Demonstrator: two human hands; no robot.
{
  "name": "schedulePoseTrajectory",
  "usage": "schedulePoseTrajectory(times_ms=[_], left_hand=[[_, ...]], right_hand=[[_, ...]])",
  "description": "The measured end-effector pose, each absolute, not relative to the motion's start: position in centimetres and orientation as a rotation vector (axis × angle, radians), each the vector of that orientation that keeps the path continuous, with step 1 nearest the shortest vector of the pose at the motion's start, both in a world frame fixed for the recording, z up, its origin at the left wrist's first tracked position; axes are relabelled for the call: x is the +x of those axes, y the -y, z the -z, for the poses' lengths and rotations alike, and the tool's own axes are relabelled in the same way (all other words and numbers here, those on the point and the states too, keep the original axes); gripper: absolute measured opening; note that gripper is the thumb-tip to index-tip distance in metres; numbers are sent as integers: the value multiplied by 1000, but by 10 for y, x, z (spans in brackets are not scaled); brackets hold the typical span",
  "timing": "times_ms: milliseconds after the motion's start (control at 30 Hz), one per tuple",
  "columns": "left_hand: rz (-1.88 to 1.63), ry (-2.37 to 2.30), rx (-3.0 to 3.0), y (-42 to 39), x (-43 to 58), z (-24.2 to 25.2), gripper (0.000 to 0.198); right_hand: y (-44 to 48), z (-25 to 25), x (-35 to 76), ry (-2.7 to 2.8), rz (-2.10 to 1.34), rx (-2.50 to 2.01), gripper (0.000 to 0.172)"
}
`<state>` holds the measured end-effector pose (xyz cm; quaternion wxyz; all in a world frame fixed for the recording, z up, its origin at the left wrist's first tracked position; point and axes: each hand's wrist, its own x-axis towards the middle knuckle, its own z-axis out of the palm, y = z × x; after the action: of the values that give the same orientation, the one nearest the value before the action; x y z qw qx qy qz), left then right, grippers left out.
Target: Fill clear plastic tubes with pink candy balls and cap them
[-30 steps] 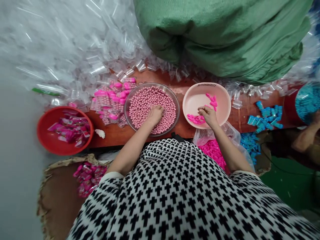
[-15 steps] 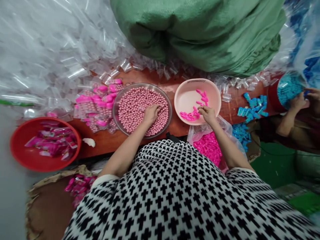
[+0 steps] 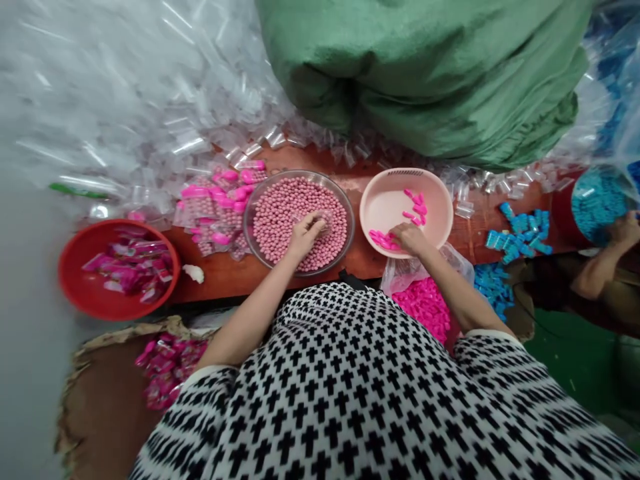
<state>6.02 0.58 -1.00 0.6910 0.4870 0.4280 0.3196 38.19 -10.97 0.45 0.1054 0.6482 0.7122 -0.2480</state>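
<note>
My left hand [image 3: 306,239] is over a steel bowl [image 3: 249,235] full of pink beads [image 3: 277,220]. Its fingers are closed around a small clear plastic container [image 3: 326,219], which lies low against the beads. My right hand [image 3: 409,239] reaches into a pale pink plastic basin [image 3: 380,189]. Its fingers are bent down against bright pink plastic pieces [image 3: 381,240] at the near left side; whatever is between the fingertips is hidden. A few more pink pieces [image 3: 416,205] lie farther back in the basin.
Bead-filled containers with pink tops [image 3: 217,203] are heaped left of the bowl. A red basin [image 3: 70,273] holds pink packets. Clear containers [image 3: 190,143] and a green sack [image 3: 425,73] lie behind. Blue pieces [image 3: 523,233] and a co-worker's hand [image 3: 625,230] are at right.
My right hand has moved down onto the pink pieces in the basin. My left hand has turned, and the clear container now shows at its fingertips. The view has shifted slightly.
</note>
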Motion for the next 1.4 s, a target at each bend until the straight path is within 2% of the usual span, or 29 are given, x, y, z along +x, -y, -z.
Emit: schedulePoseTrajectory(times_ms=[100,200,300,433,500,567,633,733,867,1033,1100,1400], left_hand=[[-729,-860,906,-2,58,-3,54],[-743,-807,806,1,58,-15,54],[-764,-783,801,2,55,-22,55],[-819,-895,1141,-2,39,-18,48],[-698,-1063,1541,-6,32,-14,30],[-383,-1198,1933,-10,33,-8,19],[-72,-1218,2138,-13,44,-3,23],[48,-1173,2167,-18,69,6,26],[-79,-1187,2088,-23,77,20,25],[-718,-998,1440,-18,53,31,27],[-852,-909,1245,-14,48,28,30],[-978,-862,1234,-12,38,-9,33]], right_hand=[[105,-7,380,-1987,890,2346,24],[89,-20,363,-1960,1214,2758,31],[65,-45,332,-2185,1514,2733,37],[43,-73,301,-2394,1540,2569,36],[43,-77,297,-2370,1566,2560,37],[49,-74,297,-2296,1610,2593,38],[58,-68,298,-2224,1634,2647,40],[73,-60,299,-2131,1666,2709,41],[86,-55,296,-2057,1717,2749,41],[79,-53,288,-2093,1763,2729,39],[68,-57,285,-2180,1754,2666,38],[20,-87,266,-2441,1768,2394,40]])
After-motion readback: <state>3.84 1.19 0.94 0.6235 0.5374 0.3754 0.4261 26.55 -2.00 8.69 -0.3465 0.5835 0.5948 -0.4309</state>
